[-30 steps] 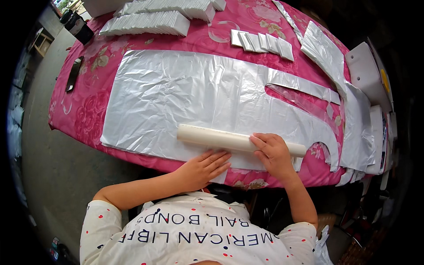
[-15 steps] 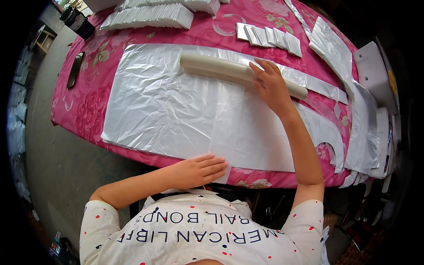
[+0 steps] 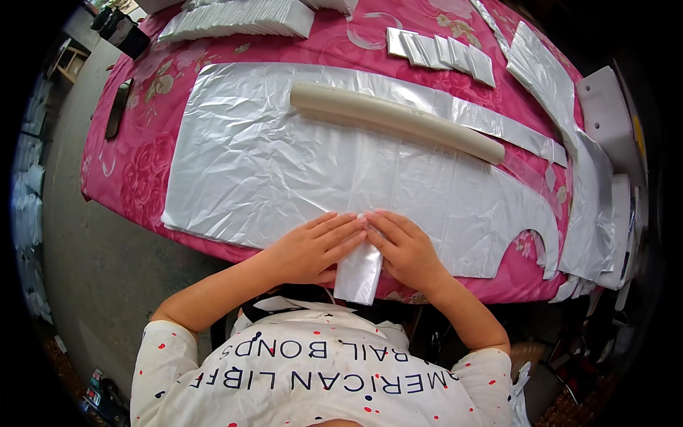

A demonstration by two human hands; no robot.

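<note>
A stack of thin silvery-white plastic bags (image 3: 242, 156) lies spread over the table, with a cut-out handle curve at its right end. At its near edge a narrow folded strip of the same plastic (image 3: 359, 274) hangs slightly past the table toward me. My left hand (image 3: 313, 245) lies on the strip's left side, fingers stretched out. From the right, my right hand (image 3: 402, 249) rests on it too, fingers extended, and the fingertips of both hands meet at its far end. Beyond them a beige round tube (image 3: 391, 121) lies slantwise across the bags, untouched.
A pink flowered cloth (image 3: 146, 171) covers the table. Folded white packets (image 3: 441, 53) lie at the back, near a long row of folded bags (image 3: 238, 20). A phone (image 3: 119, 109) and dark cup (image 3: 119, 32) are left. More plastic sheeting (image 3: 590, 206) and white boxes (image 3: 608, 117) stand right.
My right hand has left the tube and come down to the near edge beside my left hand. My left hand has moved slightly up. A folded strip now shows under them.
</note>
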